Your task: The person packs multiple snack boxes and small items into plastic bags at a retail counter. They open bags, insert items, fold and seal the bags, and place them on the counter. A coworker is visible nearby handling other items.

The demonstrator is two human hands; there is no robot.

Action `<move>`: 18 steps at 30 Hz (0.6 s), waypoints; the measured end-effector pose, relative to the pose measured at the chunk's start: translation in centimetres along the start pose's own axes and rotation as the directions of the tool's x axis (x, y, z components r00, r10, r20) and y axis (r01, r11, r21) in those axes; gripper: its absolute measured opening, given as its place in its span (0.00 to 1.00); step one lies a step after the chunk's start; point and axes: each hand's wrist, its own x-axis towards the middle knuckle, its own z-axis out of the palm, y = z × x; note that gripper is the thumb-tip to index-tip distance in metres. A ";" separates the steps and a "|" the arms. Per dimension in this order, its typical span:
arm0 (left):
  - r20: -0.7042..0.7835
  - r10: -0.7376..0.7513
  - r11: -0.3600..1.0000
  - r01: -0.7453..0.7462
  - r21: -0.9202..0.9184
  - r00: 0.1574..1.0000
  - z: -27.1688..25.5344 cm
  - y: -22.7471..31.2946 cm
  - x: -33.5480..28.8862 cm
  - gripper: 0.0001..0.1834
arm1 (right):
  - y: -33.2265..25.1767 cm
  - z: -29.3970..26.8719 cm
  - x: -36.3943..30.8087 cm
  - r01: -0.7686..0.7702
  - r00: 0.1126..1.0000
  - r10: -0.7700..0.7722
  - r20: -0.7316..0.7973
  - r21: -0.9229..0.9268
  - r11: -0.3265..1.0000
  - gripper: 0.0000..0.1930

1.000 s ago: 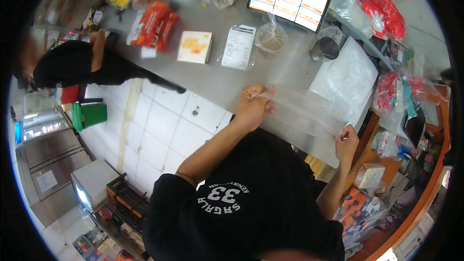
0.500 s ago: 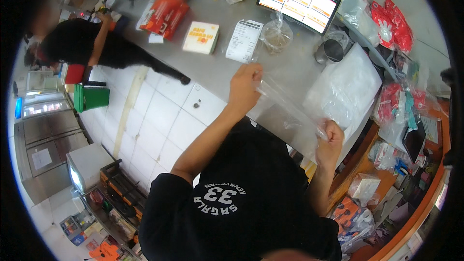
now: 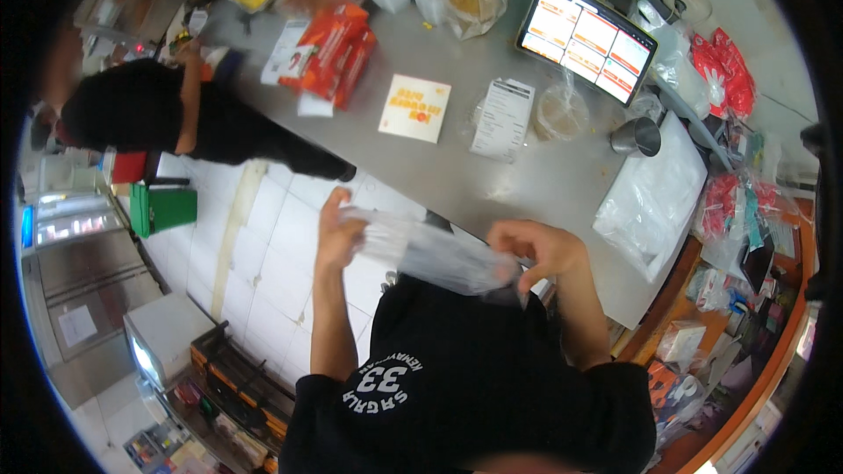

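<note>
In front of the steel table (image 3: pixel 421 173), on the person's side of its near edge, a clear plastic bag (image 3: pixel 426 250) spans the two hands. Left hand (image 3: pixel 335 238) has one end pinched, thumb against finger, with the tiled floor (image 3: pixel 281 241) behind it in view. Right hand (image 3: pixel 553 254) is at the other end, thumb and forefinger curved apart in a C, fingertips partly behind film; can't tell how firmly it grips. Black shirt (image 3: pixel 492 386) sits close under the bag.

Room: a strip of steel runs between the near edge and the row of square carton (image 3: pixel 415 108), receipt (image 3: pixel 504 118) and round plastic-wrapped tub (image 3: pixel 560 114). Right side tighter: stacked white plastic sheets (image 3: pixel 654 202) reach near the table's right edge, metal cup (image 3: pixel 635 137) just beside them. Co-worker (image 3: pixel 132 114) stands well apart on the left.

Materials: bag is thin, wrinkled, see-through, blurred. Table brushed grey, dull shine. Carton flat-topped, pale, orange print. Receipt is flat white paper. Cup is a smooth dark cylinder, tilted in view. Sheets glossy, creased. Red packets (image 3: pixel 329 52) crinkled, piled far left.
</note>
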 end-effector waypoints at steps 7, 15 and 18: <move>0.223 -0.111 0.980 0.069 0.187 0.969 -7.4 1.9 3.4 0.23 | -1.8 1.3 25.2 -0.208 0.922 -0.298 -0.248 -0.965 0.161 0.58; 0.560 -0.237 0.954 0.081 0.290 0.794 1.3 -1.3 7.0 0.20 | -5.1 2.7 24.3 -0.218 0.976 0.052 -0.213 -0.925 0.311 0.62; 0.610 -0.218 0.942 0.001 0.336 0.762 4.9 -3.2 6.6 0.19 | -6.5 3.6 16.7 -0.292 0.947 0.009 -0.321 -0.846 0.446 0.59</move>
